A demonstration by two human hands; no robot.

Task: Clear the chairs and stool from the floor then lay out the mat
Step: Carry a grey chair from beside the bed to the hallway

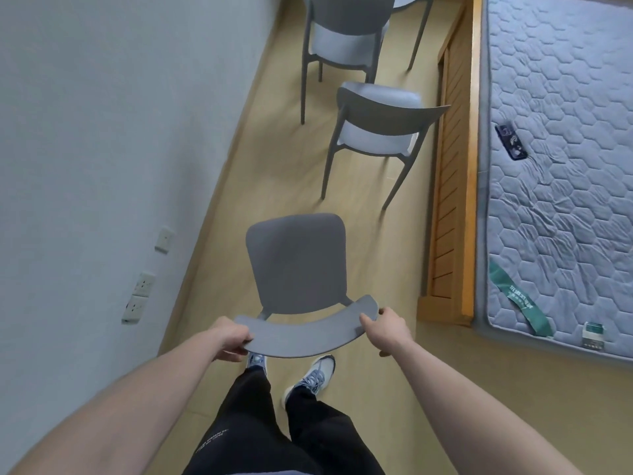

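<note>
- Three grey plastic chairs are in view, all on the beige wooden floor [394, 389] between the pale wall [102, 132] and the bed.
- The nearest grey chair [296, 262] is the one held; its curved backrest is toward the person and its seat points away, so its long axis runs from the person toward the other chairs.
- The left hand [231, 337] is closed around the left end of the backrest, fingers under the edge and thumb on top.
- The right hand [385, 325] is closed around the right end of the same backrest.
- I cannot tell if the legs of this chair touch the floor; the seat hides them.
- Beyond the held chair stands the second grey chair [375, 132], upright, its backrest turned toward the bed side.
- Further beyond is the third grey chair [342, 36], partly cut by the picture edge.
- To the right of the held chair is the wooden bed frame [452, 200] with one quilted grey mattress [565, 183]; a small dark object [511, 141] lies on the mattress.
- To the left of the held chair, three white wall sockets [144, 284] are on the wall.
</note>
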